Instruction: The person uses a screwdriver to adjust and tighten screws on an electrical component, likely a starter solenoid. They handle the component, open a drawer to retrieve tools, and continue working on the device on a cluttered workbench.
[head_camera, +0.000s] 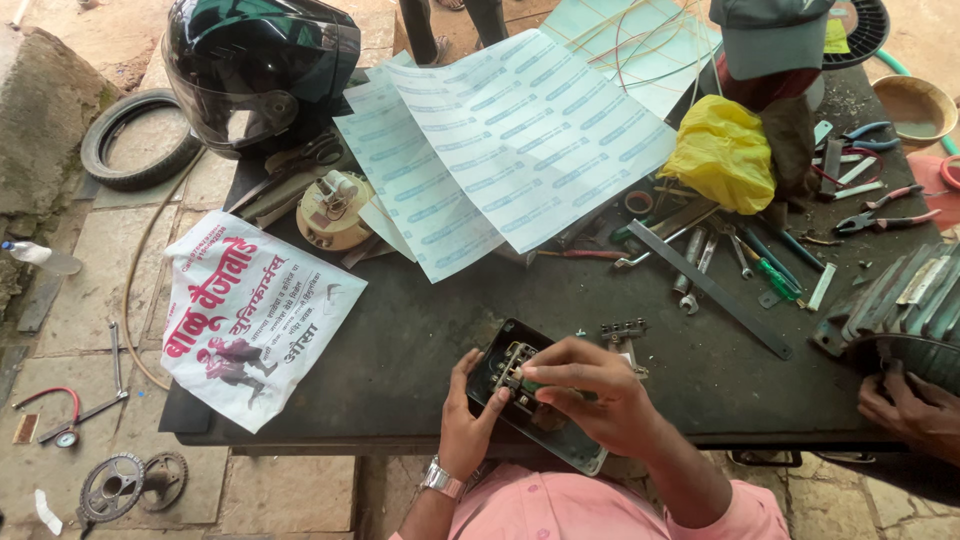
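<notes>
Terminal box (560, 440) | left grip (468, 425) clasps it | right grip (590, 395) pinches terminals | black workbench (420, 330), paved ground (70, 300)

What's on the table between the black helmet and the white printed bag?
In the head view, between the helmet and the bag lie a round cream-coloured part and some dark metal tools beside it.

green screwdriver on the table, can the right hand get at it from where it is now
Probably yes. The green screwdriver lies uncovered among loose tools on the table, up and to the right of the right hand. Only a metal bar lies between. That hand is busy at the black box, though.
</notes>
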